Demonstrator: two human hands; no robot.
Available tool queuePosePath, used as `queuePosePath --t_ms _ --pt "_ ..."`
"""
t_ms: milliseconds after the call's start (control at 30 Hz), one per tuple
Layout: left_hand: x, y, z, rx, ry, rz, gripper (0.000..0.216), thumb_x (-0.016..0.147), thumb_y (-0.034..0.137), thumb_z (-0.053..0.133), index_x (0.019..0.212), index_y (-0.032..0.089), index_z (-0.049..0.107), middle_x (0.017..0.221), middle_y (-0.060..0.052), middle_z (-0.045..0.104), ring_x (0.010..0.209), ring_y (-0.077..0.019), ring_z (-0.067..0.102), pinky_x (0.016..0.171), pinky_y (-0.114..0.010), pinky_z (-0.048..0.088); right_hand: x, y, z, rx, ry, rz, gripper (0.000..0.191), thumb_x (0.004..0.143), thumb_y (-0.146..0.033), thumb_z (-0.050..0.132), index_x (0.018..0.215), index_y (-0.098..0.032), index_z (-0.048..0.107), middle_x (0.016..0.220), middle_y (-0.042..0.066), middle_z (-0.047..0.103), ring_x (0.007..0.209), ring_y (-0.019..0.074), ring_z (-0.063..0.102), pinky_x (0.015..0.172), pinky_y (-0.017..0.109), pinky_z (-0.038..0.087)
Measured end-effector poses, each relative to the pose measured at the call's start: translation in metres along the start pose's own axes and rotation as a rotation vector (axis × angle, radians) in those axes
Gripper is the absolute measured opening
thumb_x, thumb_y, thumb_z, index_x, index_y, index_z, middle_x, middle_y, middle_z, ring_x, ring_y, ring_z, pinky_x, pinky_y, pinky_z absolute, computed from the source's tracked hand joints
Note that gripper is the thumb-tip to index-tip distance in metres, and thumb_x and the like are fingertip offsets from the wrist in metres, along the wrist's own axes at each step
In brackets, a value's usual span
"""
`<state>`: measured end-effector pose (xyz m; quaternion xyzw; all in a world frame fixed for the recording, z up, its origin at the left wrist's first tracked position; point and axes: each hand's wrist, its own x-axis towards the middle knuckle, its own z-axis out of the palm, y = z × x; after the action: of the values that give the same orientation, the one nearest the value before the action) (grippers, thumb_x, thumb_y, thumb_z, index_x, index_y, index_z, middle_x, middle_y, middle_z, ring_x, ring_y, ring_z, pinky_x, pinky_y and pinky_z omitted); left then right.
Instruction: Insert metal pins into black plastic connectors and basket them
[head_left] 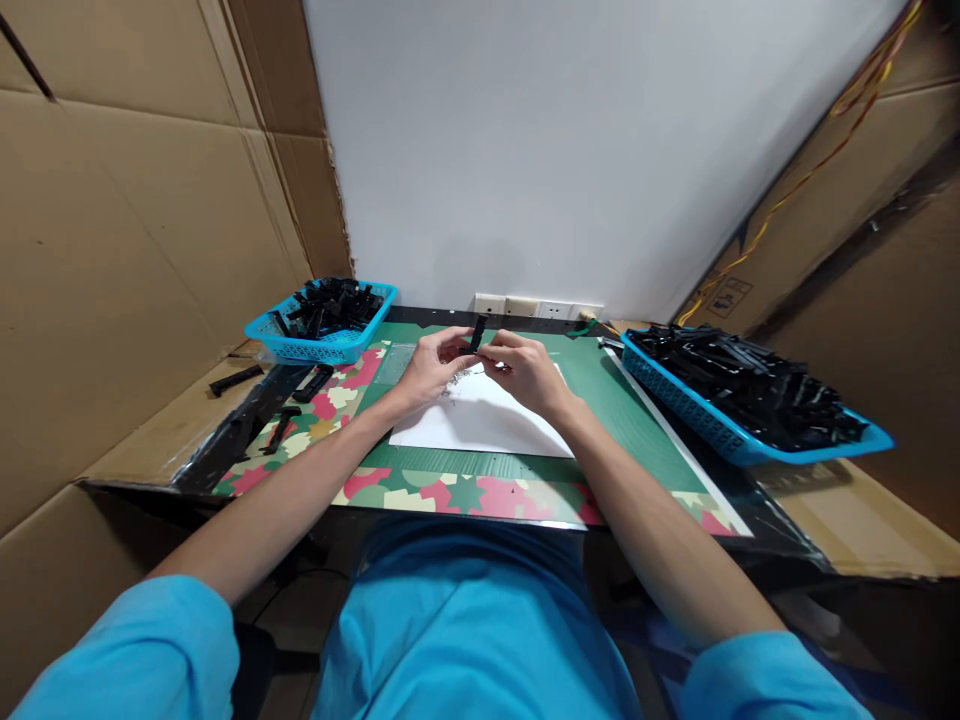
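Observation:
My left hand (433, 364) and my right hand (525, 370) meet above a white sheet of paper (480, 418) on the table. Both are closed in a pinch on a small black plastic strip (478, 332), which stands nearly upright between the fingertips. A scatter of tiny dark bits (459, 380) lies on the paper just under the hands; I cannot make out what they are.
A small blue basket (296, 343) of black parts sits at the back left. A long blue tray (675, 402) piled with black strips lies on the right. Loose black pieces (285, 418) rest on the camouflage-patterned mat. Cardboard walls close in both sides. Wall sockets (536, 307) line the back edge.

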<state>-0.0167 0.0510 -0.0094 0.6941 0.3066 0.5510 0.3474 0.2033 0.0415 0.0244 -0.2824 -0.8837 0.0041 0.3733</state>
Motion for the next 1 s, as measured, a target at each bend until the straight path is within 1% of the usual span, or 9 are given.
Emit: queuePosePath --t_ms 133,267,467,567,633,700,800,867,1000 --pt "0.001 0.001 0.0 -0.015 0.002 0.0 0.057 0.085 0.045 0.09 0.133 0.017 0.075 0.123 -0.016 0.077 0.108 -0.0264 0.074 0.096 -0.042 0.059 0.0 0.0 0.001 0.004 0.016 0.004 0.026 0.105 -0.024 0.059 0.091 -0.024 0.081 0.091 0.007 0.066 0.075 0.0183 0.057 0.073 0.033 0.045" --pt "0.001 0.002 -0.001 -0.04 -0.016 0.016 0.056 0.086 0.044 0.09 0.132 0.017 0.076 0.121 -0.015 0.078 0.106 -0.0257 0.075 0.095 -0.041 0.059 0.0 -0.002 0.001 0.001 0.024 -0.007 0.028 0.106 -0.025 0.057 0.092 -0.022 0.081 0.091 0.008 0.067 0.073 0.018 0.057 0.072 0.033 0.044" --pt "0.0 0.008 -0.003 -0.036 -0.016 0.0 0.056 0.082 0.043 0.092 0.129 0.017 0.08 0.122 -0.015 0.08 0.103 -0.0256 0.075 0.095 -0.042 0.06 -0.002 0.001 0.003 -0.006 -0.013 -0.013 0.033 0.111 -0.032 0.053 0.104 -0.022 0.084 0.097 0.01 0.07 0.077 0.0193 0.062 0.074 0.033 0.046" --pt "0.0 0.011 -0.004 -0.061 -0.033 -0.034 0.058 0.08 0.045 0.093 0.128 0.016 0.081 0.117 -0.015 0.081 0.102 -0.0252 0.074 0.093 -0.041 0.059 -0.003 0.003 0.004 0.01 -0.006 -0.011 0.035 0.112 -0.034 0.052 0.107 -0.023 0.085 0.1 0.01 0.072 0.079 0.0195 0.064 0.075 0.033 0.047" --pt "-0.001 0.011 -0.005 -0.083 -0.075 -0.056 0.058 0.081 0.049 0.093 0.126 0.015 0.082 0.109 -0.013 0.081 0.097 -0.0233 0.073 0.087 -0.037 0.058 -0.003 0.004 0.004 0.025 0.006 -0.006 0.034 0.112 -0.033 0.052 0.108 -0.025 0.085 0.102 0.009 0.072 0.08 0.0195 0.064 0.076 0.033 0.048" --pt "0.0 0.01 -0.006 -0.082 -0.118 -0.077 0.058 0.083 0.054 0.09 0.125 0.015 0.082 0.1 -0.01 0.08 0.086 -0.019 0.069 0.076 -0.031 0.054 -0.002 0.005 0.003 0.038 0.02 -0.008 0.032 0.112 -0.033 0.055 0.108 -0.025 0.085 0.103 0.009 0.072 0.081 0.0195 0.064 0.076 0.033 0.048" --pt "0.0 0.009 -0.007 -0.068 -0.178 -0.101 0.058 0.089 0.061 0.083 0.124 0.014 0.081 0.086 -0.006 0.073 0.066 -0.0118 0.055 0.058 -0.025 0.038 -0.001 0.007 0.002 0.068 0.054 -0.02 0.028 0.111 -0.035 0.059 0.112 -0.026 0.086 0.101 0.009 0.072 0.081 0.0194 0.064 0.074 0.032 0.047" --pt "0.001 0.009 -0.006 -0.085 -0.215 -0.11 0.058 0.093 0.066 0.076 0.117 0.014 0.081 0.078 -0.003 0.065 0.06 -0.0102 0.046 0.054 -0.026 0.031 0.0 0.008 0.002 0.103 0.086 -0.022 0.027 0.11 -0.036 0.062 0.114 -0.025 0.086 0.1 0.009 0.072 0.081 0.0192 0.064 0.073 0.031 0.047" --pt "0.002 0.009 -0.003 -0.135 -0.262 -0.121 0.06 0.096 0.074 0.066 0.094 0.014 0.076 0.071 -0.002 0.055 0.059 -0.0109 0.042 0.054 -0.027 0.029 0.001 0.011 0.002 0.155 0.102 -0.01 0.023 0.108 -0.036 0.066 0.111 -0.025 0.086 0.098 0.007 0.071 0.077 0.0175 0.062 0.069 0.031 0.046"
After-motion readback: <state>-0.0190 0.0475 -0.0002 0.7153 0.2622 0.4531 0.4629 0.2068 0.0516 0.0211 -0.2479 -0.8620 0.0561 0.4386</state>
